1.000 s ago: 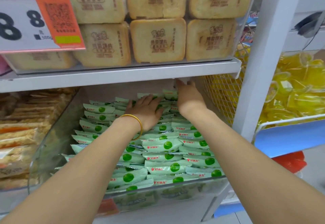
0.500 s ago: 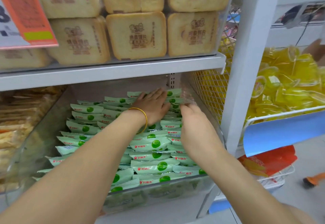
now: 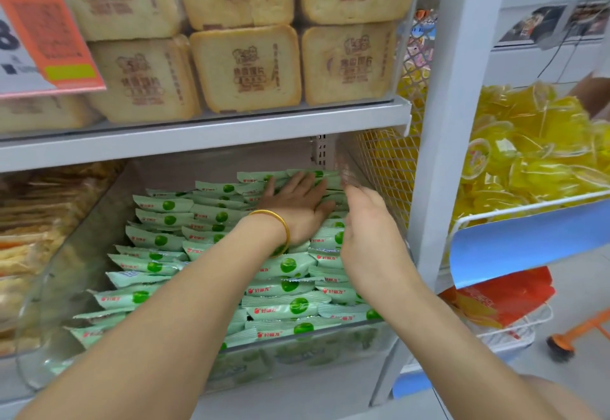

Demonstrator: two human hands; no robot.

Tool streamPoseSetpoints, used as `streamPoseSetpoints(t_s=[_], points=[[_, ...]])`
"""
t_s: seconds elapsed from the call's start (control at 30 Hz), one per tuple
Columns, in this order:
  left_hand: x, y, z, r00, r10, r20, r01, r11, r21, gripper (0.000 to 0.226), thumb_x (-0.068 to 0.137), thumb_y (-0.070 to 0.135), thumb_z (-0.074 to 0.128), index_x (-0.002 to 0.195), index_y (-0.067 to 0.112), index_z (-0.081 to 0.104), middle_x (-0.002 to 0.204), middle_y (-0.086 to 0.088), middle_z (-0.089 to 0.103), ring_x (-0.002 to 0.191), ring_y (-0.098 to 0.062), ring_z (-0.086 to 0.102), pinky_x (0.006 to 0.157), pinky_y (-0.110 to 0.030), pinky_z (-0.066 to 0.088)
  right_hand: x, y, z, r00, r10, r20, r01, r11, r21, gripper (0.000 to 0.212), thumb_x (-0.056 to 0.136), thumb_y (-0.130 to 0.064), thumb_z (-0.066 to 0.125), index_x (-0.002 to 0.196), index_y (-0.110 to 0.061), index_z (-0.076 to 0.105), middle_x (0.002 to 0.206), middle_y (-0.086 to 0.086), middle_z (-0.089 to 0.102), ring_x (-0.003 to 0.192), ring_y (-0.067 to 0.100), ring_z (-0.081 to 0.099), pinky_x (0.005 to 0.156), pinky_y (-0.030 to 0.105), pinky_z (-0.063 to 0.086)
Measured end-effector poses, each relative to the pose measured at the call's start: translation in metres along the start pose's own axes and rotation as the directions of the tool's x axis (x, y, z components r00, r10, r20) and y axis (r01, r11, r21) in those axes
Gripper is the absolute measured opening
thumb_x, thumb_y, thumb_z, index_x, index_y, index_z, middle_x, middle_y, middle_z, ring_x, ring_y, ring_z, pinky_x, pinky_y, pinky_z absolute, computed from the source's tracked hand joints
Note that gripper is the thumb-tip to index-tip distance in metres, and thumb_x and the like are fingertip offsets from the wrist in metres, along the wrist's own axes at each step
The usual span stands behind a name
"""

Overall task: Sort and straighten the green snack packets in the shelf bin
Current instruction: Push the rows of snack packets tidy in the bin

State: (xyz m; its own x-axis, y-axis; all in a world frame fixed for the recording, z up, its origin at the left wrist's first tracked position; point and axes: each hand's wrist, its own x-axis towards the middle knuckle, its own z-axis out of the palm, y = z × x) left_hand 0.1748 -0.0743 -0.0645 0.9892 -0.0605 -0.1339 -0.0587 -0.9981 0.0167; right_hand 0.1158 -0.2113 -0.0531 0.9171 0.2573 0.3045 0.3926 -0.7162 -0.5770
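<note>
A second ago the right hand [image 3: 373, 241] lay flat at the back of the bin. Now it has drawn forward along the right wall, its back to the camera and fingers loosely curled; whether they pinch a packet cannot be told. The left hand [image 3: 297, 211], a gold bangle [image 3: 282, 226] on its wrist, has slid from mid-pile to the rear right, palm down, fingers straight and close together, pressing on the green snack packets [image 3: 290, 304]. These glossy pillow packs with crimped ends, each bearing a round green spot and small red Chinese lettering, fill the clear plastic bin [image 3: 66, 274] in overlapping rows on the lower shelf. Above, square toast-like slabs [image 3: 244, 66] carry brown stamped characters; an orange-and-white price card [image 3: 43, 30] shows an 8
</note>
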Motion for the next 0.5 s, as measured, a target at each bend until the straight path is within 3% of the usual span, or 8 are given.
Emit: streamPoseSetpoints(t_s=[0.23,0.4,0.5], points=[[-0.021,0.009,-0.009,0.999,-0.030,-0.029,0.027,0.993,-0.114,0.056,0.100,0.045,0.016,0.151,0.025,0.000,0.159,0.002,-0.009,0.145,-0.012,-0.010,0.118,-0.045,-0.004,-0.010,0.001,-0.010,0.998,-0.031,0.047,0.028,0.997,0.066,0.057,0.091,0.010,0.036,0.144,-0.006,0.029,0.147,0.007,0.031,0.134,0.019,0.032,0.103,0.018,0.024],[-0.076,0.027,0.002,0.995,0.094,-0.029,-0.095,0.994,-0.047,0.055,0.099,0.046,0.015,0.151,0.029,0.003,0.160,0.001,-0.006,0.146,-0.013,-0.008,0.117,-0.049,-0.002,-0.011,0.001,-0.010,0.999,-0.019,0.037,0.016,0.996,0.092,0.053,0.091,0.007,0.036,0.143,-0.004,0.031,0.146,0.010,0.033,0.134,0.019,0.032,0.101,0.012,0.018],[-0.078,0.026,0.011,0.996,0.081,-0.028,-0.081,0.997,-0.001,0.055,0.098,0.049,0.012,0.150,0.033,0.000,0.159,0.002,-0.009,0.145,-0.013,-0.012,0.116,-0.051,-0.005,-0.010,0.001,-0.010,0.999,-0.020,0.034,0.017,0.996,0.093,0.053,0.091,0.007,0.036,0.142,-0.003,0.032,0.144,0.013,0.035,0.132,0.021,0.035,0.097,0.012,0.019]])
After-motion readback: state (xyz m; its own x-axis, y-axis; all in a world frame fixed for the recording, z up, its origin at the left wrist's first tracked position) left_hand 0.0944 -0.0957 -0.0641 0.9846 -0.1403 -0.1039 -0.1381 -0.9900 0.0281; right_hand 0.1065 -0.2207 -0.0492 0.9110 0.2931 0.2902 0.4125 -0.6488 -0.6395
